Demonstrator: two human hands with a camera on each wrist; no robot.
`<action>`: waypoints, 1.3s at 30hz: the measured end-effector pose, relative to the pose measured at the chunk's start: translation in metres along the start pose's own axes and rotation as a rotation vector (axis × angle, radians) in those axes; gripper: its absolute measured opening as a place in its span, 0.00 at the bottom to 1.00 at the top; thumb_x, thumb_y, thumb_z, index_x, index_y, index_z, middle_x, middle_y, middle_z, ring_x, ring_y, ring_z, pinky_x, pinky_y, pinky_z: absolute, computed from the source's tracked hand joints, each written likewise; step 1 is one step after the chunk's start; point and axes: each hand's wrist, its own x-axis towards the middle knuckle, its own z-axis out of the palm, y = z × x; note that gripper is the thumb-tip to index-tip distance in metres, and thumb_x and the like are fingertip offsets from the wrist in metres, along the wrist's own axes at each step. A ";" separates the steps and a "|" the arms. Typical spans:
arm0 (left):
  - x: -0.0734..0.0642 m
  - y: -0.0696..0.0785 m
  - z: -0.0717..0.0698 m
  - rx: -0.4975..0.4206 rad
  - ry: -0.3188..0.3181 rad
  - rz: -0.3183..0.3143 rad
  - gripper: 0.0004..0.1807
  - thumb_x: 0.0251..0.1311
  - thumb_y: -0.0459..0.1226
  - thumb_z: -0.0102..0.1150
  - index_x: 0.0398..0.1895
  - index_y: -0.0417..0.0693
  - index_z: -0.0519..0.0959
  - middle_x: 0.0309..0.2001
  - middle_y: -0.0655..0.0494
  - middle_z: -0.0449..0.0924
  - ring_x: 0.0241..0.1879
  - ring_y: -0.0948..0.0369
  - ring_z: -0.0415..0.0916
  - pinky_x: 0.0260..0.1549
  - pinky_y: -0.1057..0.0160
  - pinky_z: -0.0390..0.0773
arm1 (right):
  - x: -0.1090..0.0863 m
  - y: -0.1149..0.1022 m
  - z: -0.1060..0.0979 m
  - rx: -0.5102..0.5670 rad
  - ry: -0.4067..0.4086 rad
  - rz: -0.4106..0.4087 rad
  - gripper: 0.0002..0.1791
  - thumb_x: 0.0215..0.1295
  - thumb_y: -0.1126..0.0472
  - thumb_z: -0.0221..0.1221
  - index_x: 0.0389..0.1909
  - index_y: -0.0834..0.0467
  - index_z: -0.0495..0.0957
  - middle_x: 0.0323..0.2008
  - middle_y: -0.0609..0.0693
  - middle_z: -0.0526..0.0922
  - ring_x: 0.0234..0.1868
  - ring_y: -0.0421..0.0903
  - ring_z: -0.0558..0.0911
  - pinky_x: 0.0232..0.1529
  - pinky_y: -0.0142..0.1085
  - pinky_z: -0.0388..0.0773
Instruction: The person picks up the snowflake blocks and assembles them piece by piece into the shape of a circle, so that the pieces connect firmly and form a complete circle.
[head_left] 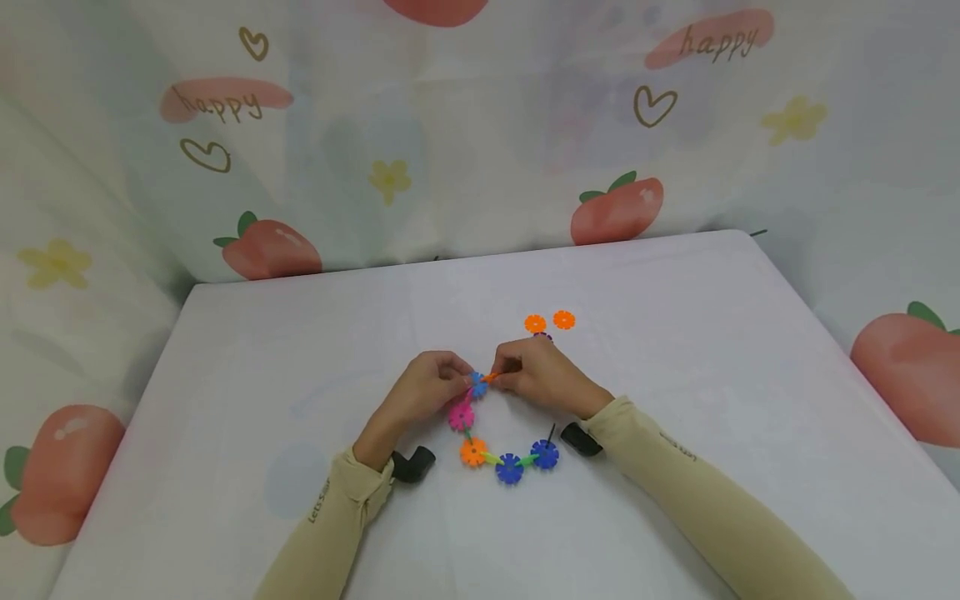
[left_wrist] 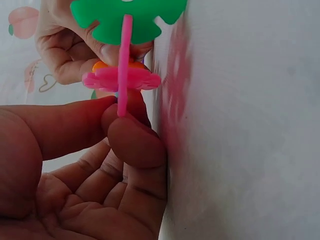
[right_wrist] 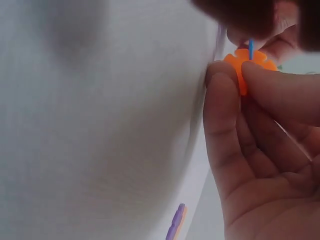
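Above the table, my left hand [head_left: 423, 387] pinches the light blue snowflake disc [head_left: 479, 384] at the upper end of a curved chain of interlocking discs. My right hand [head_left: 546, 377] holds an orange snowflake disc [right_wrist: 239, 75] between thumb and index finger, its edge meeting the blue one. Down the chain come a pink disc [head_left: 461, 416], a green disc [left_wrist: 132, 25], another orange disc [head_left: 473, 452] and a yellow one [head_left: 491, 458]. Two dark blue discs [head_left: 510, 469] follow, with a bright green disc [head_left: 527, 460] between them. In the left wrist view, fingers mostly hide the light blue disc.
Two loose orange discs [head_left: 564, 320] lie beyond my right hand, with a purple disc [head_left: 543, 337] partly hidden by it. A white cloth covers the table [head_left: 675, 333]. Behind it hangs a printed curtain [head_left: 487, 108]. Black wrist cameras [head_left: 581, 440] sit at both cuffs.
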 end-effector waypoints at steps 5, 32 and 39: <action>-0.001 0.002 -0.001 0.016 -0.015 -0.009 0.08 0.72 0.34 0.64 0.48 0.40 0.86 0.31 0.55 0.83 0.34 0.59 0.76 0.37 0.62 0.75 | 0.000 0.002 -0.001 0.006 -0.025 0.008 0.06 0.68 0.71 0.69 0.34 0.57 0.88 0.32 0.42 0.88 0.33 0.41 0.82 0.39 0.38 0.79; -0.002 0.002 -0.006 -0.033 -0.024 0.011 0.10 0.73 0.33 0.63 0.51 0.38 0.85 0.35 0.53 0.85 0.36 0.58 0.77 0.40 0.63 0.76 | -0.001 -0.001 -0.011 -0.169 -0.041 -0.054 0.05 0.69 0.73 0.64 0.39 0.60 0.86 0.25 0.43 0.79 0.27 0.40 0.74 0.32 0.35 0.75; -0.002 0.001 -0.006 -0.064 -0.036 0.020 0.10 0.73 0.33 0.63 0.50 0.36 0.85 0.33 0.53 0.84 0.34 0.60 0.75 0.37 0.64 0.75 | 0.001 -0.003 -0.008 -0.199 -0.081 -0.082 0.08 0.67 0.74 0.62 0.37 0.60 0.87 0.29 0.44 0.81 0.31 0.41 0.76 0.35 0.35 0.75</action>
